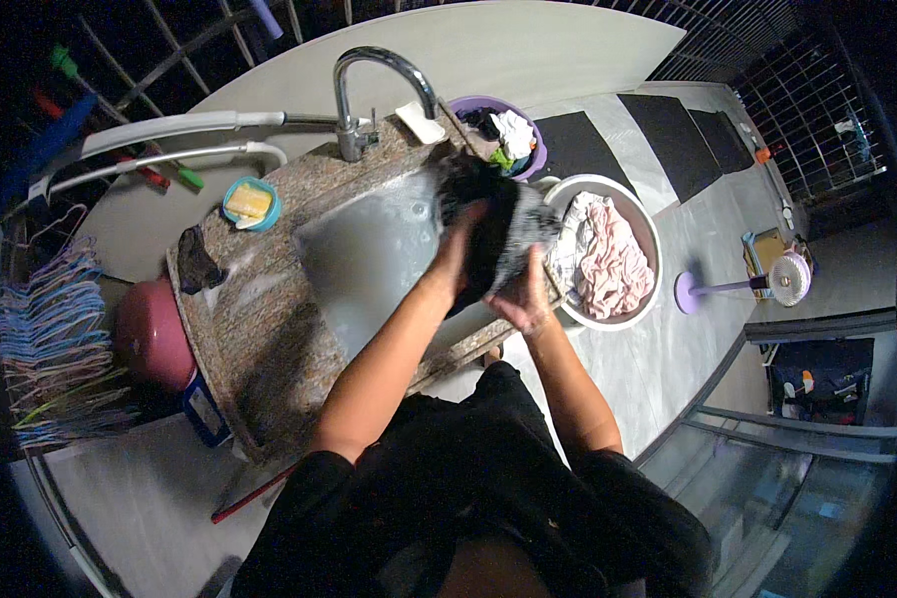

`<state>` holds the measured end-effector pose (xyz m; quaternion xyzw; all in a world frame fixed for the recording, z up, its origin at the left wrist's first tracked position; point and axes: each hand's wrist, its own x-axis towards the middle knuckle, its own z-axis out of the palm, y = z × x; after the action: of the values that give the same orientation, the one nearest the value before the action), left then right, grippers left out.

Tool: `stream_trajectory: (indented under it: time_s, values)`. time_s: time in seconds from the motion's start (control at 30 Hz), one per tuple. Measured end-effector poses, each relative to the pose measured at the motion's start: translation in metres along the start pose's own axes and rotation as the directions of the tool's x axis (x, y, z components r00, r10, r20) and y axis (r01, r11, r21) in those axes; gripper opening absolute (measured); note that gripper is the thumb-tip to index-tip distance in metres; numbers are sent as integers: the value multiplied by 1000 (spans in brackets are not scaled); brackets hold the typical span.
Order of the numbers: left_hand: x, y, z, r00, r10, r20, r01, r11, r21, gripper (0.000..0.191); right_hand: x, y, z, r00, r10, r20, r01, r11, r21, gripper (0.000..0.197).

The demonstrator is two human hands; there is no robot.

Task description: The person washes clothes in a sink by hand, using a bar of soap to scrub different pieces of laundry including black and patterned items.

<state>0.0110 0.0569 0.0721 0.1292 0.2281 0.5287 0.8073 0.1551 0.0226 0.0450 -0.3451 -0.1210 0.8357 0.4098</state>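
Both my hands grip a dark, wet-looking cloth bundle (486,239) with a greyish, sudsy part on its right side. My left hand (460,250) holds it from the left, and my right hand (525,299) has it from the lower right; some fingers are hidden by the cloth. The bundle is above the right end of a stone sink basin (366,261) that holds cloudy, soapy water. A chrome faucet (351,97) arches behind the basin. On the stone counter to the left lie a small dark cloth (198,261) and a turquoise dish with yellow soap (249,202).
Right of the sink stand a large basin (654,254) with pink and white clothes and a purple basin (543,153) of mixed clothes. Many hangers (52,329) and a pink basin (153,333) are at left. A purple fan (717,288) stands farther right.
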Motion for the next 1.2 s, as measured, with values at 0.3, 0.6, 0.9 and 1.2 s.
stream_trajectory:
  time_s: [0.3,0.6,0.9,1.2]
  values:
    - [208,-30,95,961,276,34,-275,928,252,53,84,-193,-43,917,-397,49,391,915,102,65]
    - [374,46,103,956,237,-172,-234,971,42,50,241,-321,-43,950,-118,289,82,988,134,71]
    - [469,56,-70,769,370,-521,-78,864,497,92,360,-329,-108,971,-179,-160,-2,658,-753,72]
    - [494,-37,-168,707,632,-317,561,-230,795,120,168,-348,-209,947,-311,-85,164,693,-702,38]
